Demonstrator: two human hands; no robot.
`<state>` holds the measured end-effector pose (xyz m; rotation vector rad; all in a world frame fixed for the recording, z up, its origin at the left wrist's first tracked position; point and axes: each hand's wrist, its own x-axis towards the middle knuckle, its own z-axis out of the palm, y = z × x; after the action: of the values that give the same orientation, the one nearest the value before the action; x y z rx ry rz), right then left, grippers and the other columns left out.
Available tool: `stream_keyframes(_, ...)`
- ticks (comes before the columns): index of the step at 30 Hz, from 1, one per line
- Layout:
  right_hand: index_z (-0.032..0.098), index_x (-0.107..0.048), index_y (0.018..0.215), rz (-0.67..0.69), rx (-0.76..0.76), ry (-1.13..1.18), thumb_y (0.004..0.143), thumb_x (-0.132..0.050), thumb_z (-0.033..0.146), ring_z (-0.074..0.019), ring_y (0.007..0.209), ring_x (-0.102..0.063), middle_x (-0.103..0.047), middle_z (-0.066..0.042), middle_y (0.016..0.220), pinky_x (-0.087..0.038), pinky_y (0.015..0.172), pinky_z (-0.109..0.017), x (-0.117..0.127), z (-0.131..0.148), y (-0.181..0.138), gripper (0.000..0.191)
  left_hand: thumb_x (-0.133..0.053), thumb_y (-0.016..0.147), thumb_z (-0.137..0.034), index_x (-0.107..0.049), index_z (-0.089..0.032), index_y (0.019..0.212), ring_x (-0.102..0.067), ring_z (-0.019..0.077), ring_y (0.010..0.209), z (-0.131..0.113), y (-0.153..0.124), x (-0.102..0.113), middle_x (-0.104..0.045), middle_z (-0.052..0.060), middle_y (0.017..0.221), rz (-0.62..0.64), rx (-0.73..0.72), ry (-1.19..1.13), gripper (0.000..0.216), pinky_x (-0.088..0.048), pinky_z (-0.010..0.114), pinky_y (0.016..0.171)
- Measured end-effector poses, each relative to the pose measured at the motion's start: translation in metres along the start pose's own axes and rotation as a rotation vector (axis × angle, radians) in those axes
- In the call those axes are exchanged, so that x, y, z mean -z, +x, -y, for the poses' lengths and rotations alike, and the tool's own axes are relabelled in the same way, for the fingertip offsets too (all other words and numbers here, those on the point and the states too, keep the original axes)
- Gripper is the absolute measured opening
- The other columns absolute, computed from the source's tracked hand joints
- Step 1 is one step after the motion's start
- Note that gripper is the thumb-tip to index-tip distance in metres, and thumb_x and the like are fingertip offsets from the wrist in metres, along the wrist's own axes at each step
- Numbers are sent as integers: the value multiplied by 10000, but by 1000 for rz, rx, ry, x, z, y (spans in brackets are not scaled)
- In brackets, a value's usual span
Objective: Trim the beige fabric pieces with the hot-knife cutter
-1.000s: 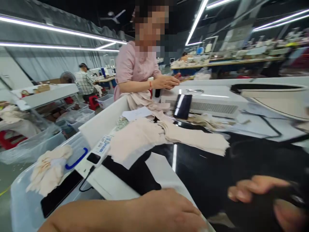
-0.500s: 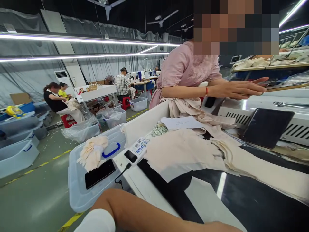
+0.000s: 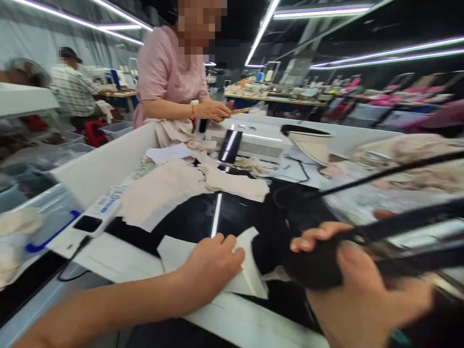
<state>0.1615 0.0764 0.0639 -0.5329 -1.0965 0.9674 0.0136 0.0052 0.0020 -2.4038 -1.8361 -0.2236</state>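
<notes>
My left hand (image 3: 213,263) rests knuckles up on a white paper sheet (image 3: 250,278) lying on the glossy black table (image 3: 203,217), fingers curled down onto it. My right hand (image 3: 358,290) is closed around a bunch of black fabric (image 3: 311,263) with black straps (image 3: 398,224) stretching off to the right. Beige fabric pieces (image 3: 188,186) lie further back on the table.
A person in a pink top (image 3: 170,77) stands across the table, hands near a white machine (image 3: 261,140) with a dark phone (image 3: 230,145) leaning on it. A white device with a cable (image 3: 92,220) sits at the left edge. Plastic bins (image 3: 32,227) stand on the floor, left.
The view swung left and back right. My right hand came back into view gripping the black fabric, and my left hand now lies on the white sheet.
</notes>
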Motion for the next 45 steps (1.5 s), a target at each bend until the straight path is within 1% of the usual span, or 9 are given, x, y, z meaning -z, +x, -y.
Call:
stream_keyframes(2, 319, -611, 1080, -7, 1, -14, 747, -827, 223, -146, 509, -596, -639, 56, 721, -580, 505, -341, 1, 12, 0, 408, -603, 1014, -181, -608, -176, 1013, -629, 231, 838, 1, -2, 4, -624, 70, 981, 11, 4, 2, 8, -539, 319, 643)
stream_keyframes(10, 291, -565, 1084, 96, 30, -31, 879, -741, 232, -116, 567, -629, -661, 68, 799, -565, 546, -281, -1, 15, -17, 277, -578, 1031, -191, -623, -181, 1092, -622, 216, 782, 6, -12, 16, -633, 52, 959, 32, -62, 66, 76, -523, 335, 686)
stream_keyframes(21, 299, -574, 1124, 85, 25, -17, 867, -765, 230, -117, 585, -650, -682, 52, 839, -561, 543, -269, 11, 13, -26, 328, -584, 1037, -216, -632, -180, 1152, -652, 230, 854, 8, -12, 22, -651, 61, 1024, 46, -41, 32, 131, -540, 358, 724)
stream_keyframes(30, 306, -538, 1163, 67, 1, -28, 822, -774, 213, -115, 541, -616, -680, 61, 806, -559, 527, -276, 7, 12, -29, 425, -593, 1034, -237, -636, -173, 1213, -658, 227, 794, 12, -20, 15, -663, 64, 1027, 20, -23, 86, 195, -546, 374, 686)
stream_keyframes(33, 305, -548, 1118, 72, 9, -14, 826, -764, 201, -108, 543, -619, -684, 66, 812, -559, 530, -265, 6, 11, -29, 378, -587, 1029, -234, -657, -174, 1158, -654, 231, 757, 12, -22, 15, -670, 62, 978, -3, -32, 140, 158, -549, 384, 660)
stream_keyframes(36, 309, -539, 1137, 64, 8, -21, 819, -756, 192, -109, 544, -623, -680, 71, 801, -565, 531, -264, 4, 12, -29, 403, -550, 1031, -209, -674, -158, 1061, -660, 253, 773, 10, -24, 15, -683, 79, 943, -99, -43, 208, 137, -558, 394, 634)
stream_keyframes(38, 306, -534, 1143, 49, 11, -38, 805, -758, 197, -112, 543, -626, -676, 72, 786, -572, 524, -263, 1, 13, -28, 420, -487, 1044, -159, -671, -138, 1064, -677, 263, 873, 8, -24, 15, -704, 104, 1000, -226, -97, 203, 187, -587, 403, 702)
stream_keyframes(41, 298, -541, 1106, 26, 29, -38, 783, -770, 207, -112, 534, -625, -676, 72, 765, -569, 498, -246, -1, 14, -28, 407, -385, 1073, -98, -665, -117, 1096, -680, 222, 1013, 0, -24, 14, -721, 97, 1077, -398, -305, 55, 282, -587, 354, 901)
stream_keyframes(45, 285, -559, 1030, 27, 24, -43, 816, -788, 254, -116, 535, -628, -686, 57, 773, -566, 484, -240, 3, 12, -28, 316, -336, 1106, -126, -680, -106, 1050, -692, 182, 975, -12, -18, 9, -728, 69, 1003, -414, -540, -161, 348, -566, 278, 956)
